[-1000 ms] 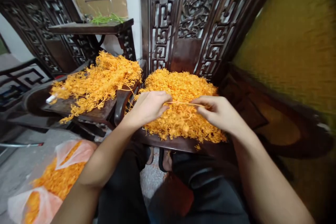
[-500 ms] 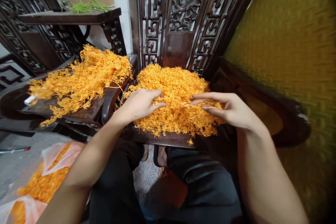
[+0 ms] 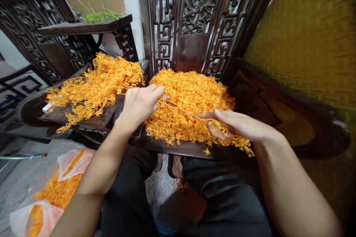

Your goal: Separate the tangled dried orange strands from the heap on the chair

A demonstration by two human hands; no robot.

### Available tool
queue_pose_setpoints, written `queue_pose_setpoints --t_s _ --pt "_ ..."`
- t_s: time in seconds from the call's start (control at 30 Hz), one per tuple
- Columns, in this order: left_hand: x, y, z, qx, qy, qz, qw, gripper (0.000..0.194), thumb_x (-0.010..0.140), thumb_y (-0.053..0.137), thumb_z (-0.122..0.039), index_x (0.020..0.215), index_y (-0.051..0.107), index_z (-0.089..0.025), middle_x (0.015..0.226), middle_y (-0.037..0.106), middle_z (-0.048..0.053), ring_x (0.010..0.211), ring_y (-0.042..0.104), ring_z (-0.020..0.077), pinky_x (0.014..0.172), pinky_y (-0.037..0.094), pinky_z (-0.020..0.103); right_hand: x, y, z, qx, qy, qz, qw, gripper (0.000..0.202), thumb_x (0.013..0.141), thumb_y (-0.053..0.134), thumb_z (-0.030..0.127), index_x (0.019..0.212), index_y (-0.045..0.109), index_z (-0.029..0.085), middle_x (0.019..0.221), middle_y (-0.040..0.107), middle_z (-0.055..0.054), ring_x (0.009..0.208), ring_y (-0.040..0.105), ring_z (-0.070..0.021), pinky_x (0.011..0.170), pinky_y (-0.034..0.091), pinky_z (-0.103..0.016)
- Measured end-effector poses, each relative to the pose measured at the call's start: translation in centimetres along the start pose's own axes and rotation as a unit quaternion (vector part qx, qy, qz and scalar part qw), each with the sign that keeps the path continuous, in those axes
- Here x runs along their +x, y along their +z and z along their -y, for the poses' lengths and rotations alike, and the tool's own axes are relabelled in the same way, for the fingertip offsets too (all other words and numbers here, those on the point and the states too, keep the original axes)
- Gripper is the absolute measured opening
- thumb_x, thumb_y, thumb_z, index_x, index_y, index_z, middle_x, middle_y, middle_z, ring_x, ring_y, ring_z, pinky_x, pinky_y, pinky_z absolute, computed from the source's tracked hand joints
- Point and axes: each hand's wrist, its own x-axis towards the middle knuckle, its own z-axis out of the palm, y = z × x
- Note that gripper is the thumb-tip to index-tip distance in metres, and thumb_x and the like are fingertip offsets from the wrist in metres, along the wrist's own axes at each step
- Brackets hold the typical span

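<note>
My left hand (image 3: 140, 105) is closed, pinching one end of a thin orange string (image 3: 180, 107) over a large heap of curly orange flower-like strands (image 3: 191, 89). The string runs taut to my right hand (image 3: 239, 124), at the heap's right side. There it passes between the thumb and the long, fairly straight fingers, and curly orange bits hang below that palm. The heap lies on the seat of a dark carved wooden chair (image 3: 178, 149). Some fingertips of both hands are hidden.
A second orange pile (image 3: 102, 81) lies on the left chair, with a small white object (image 3: 48, 107) at its edge. Green stems (image 3: 101, 15) rest on a side table (image 3: 83, 29). On the floor sits a plastic bag (image 3: 20, 218) of orange pieces. A yellow-brown textured surface (image 3: 311, 33) rises at right.
My right hand has moved down and turned, with the string now across its fingers. My left hand has risen slightly, still pinching. The whole view has shifted a little.
</note>
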Motion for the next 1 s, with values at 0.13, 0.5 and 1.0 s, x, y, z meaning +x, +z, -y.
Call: queue_pose_setpoints --t_s 0.13,0.5,1.0 --pt "-0.4 -0.7 -0.2 -0.004 0.002 -0.004 1.000 0.030 0.102 0.050 -0.042 0.083 0.063 -0.024 0.077 0.063 0.003 0.063 0.053 0.0155 0.058 0.021 0.032 -0.3 -0.3 0.5 -0.135 -0.034 0.032 0.990 0.056 0.093 0.062 0.056 0.131 0.071 0.016 0.076 0.068 -0.003 0.070 0.060 -0.0158 0.065 0.048 -0.027" --pt "-0.2 -0.3 0.8 0.009 -0.023 -0.013 1.000 0.027 0.102 0.050 -0.041 0.085 0.062 -0.024 0.078 0.065 0.003 0.064 0.055 0.0152 0.057 0.019 0.033 1.7 1.0 -0.7 -0.065 -0.085 -0.170 0.980 0.057 0.084 0.061 0.076 0.091 0.073 0.020 0.070 0.057 0.000 0.057 0.041 -0.0107 0.050 0.032 -0.024" --pt "-0.2 0.0 0.8 0.023 -0.031 -0.011 0.999 0.019 0.099 0.054 -0.034 0.085 0.062 -0.025 0.078 0.066 0.003 0.063 0.055 0.0163 0.057 0.022 0.032 1.3 1.7 -0.2 -0.384 -0.067 -0.090 0.916 0.040 0.090 0.060 0.044 0.059 0.047 0.021 0.056 0.047 0.002 0.054 0.040 -0.0125 0.055 0.032 -0.029"
